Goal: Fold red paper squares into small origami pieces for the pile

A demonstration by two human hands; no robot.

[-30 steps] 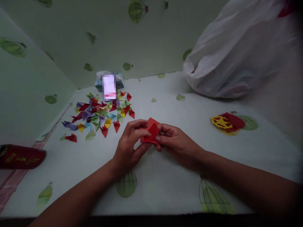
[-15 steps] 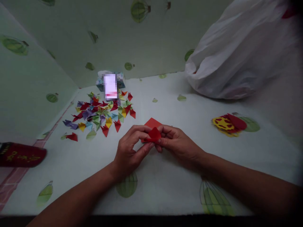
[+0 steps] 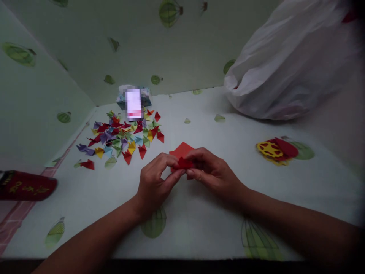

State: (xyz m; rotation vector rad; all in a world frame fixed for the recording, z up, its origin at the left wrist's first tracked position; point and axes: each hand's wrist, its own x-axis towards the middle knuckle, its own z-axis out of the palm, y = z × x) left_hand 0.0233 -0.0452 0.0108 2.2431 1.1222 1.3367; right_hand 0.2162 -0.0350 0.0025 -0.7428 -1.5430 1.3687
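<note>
Pinching red paper (image 3: 184, 164) between closed fingertips, left hand (image 3: 154, 179) and right hand (image 3: 218, 171).
Open tabletop (image 3: 188, 224) separates both from its near edge (image 3: 182, 259); folded figures (image 3: 124, 134) lie beyond.

A white table (image 3: 194, 228) printed with green balloons carries everything, its near edge straight. Far left, a heap of small folded paper pieces (image 3: 123, 133) in many colours spreads before a tissue box (image 3: 147, 97) and a blurred-out bright screen (image 3: 134, 104). An orange-red paper square (image 3: 183, 148) lies near the middle. On the right sit red and yellow cut-outs (image 3: 278, 147); far right, a bulging white bag (image 3: 270, 80).
</note>
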